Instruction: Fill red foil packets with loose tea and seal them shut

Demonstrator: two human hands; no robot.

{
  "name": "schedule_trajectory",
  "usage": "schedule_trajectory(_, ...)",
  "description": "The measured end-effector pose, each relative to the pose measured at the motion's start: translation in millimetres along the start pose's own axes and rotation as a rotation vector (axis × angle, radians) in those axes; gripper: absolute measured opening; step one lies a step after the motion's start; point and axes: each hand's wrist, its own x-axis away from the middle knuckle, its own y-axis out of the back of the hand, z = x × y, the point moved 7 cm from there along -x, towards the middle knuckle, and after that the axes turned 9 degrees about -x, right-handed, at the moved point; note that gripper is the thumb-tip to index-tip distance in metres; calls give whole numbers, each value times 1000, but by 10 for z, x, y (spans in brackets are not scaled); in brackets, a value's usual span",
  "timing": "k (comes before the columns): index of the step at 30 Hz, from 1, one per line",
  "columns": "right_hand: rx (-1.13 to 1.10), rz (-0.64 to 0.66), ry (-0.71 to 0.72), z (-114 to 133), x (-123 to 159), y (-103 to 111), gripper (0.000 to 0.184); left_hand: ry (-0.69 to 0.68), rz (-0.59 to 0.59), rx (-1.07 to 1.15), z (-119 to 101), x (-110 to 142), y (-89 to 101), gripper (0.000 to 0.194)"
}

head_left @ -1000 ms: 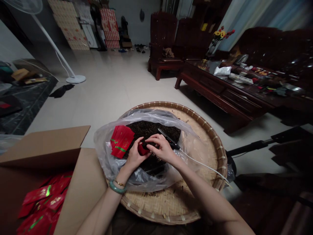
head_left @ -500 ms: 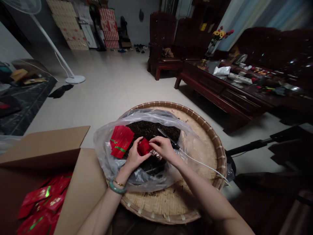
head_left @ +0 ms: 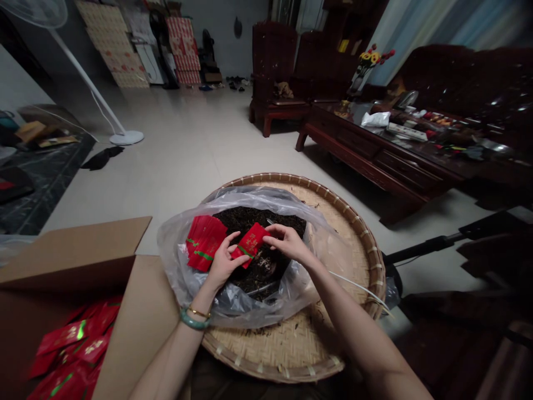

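My left hand (head_left: 226, 260) holds the lower left edge of a small red packet (head_left: 251, 240) with gold print and a green stripe. At the packet's upper right corner, the fingers of my right hand (head_left: 287, 242) pinch it. The packet lies flat above dark, dry shredded leaves (head_left: 287, 219) in a clear plastic bag (head_left: 179, 230) with its mouth spread wide. Left of my left hand, a fanned stack of similar red packets (head_left: 206, 241) rests in the bag. The tip of a metal tool (head_left: 270, 221) shows behind my right hand; the rest is hidden.
The bag sits on a round bamboo tray (head_left: 370, 244), with a white cord (head_left: 358, 286) across its right side. An open cardboard box (head_left: 141, 311) with more red packets stands at left. Beyond are a low wooden table (head_left: 366, 147), a chair (head_left: 275, 72) and a standing fan (head_left: 125, 137).
The red packet, bunched between my fingers before, now lies flatter with its printed face up. My right hand has shifted slightly right and up along it.
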Motion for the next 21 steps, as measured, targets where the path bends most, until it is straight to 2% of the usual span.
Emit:
schedule_trajectory(5,30,29,-33,-7,-1,80,29,73,54,36,45,13,-60,80)
schedule_trajectory(8,11,26,20,70,0,94,30,94,43,-19,74,16,-56,69)
schedule_trajectory(12,-45,-30,18,89,4,58,31,60,-17,-88,88,5,-16,61)
schedule_trajectory(15,77,-79,110,164,27,10,27,12,-55,-143,79,8,-8,52)
schedule_trajectory(18,280,-62,236,253,65,-77,18,-29,-18,-230,53,26,-61,40)
schedule_trajectory(21,266,-43,262,241,74,-111,22,-40,32,-306,35,44,-107,37)
